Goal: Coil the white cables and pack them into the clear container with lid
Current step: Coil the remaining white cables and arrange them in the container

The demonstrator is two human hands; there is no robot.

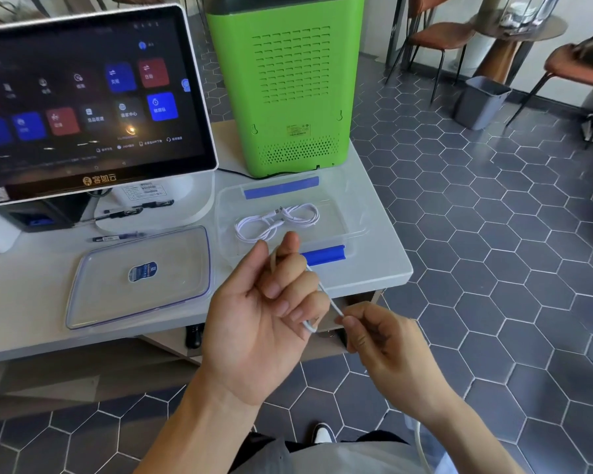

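A smooth pale grey surface (31, 295) stands on dark hexagon floor tiles. Before it, the left hand (264, 316) curls round a thin white cable (326, 295) while the right hand (384, 350) pinches its strand. Beyond the hands, a coiled cable (278, 220) lies in the clear container (350, 213); its flat, rounded lid (172, 278) rests left.

both hands (267, 313) (384, 350) hold a white cable (327, 299).
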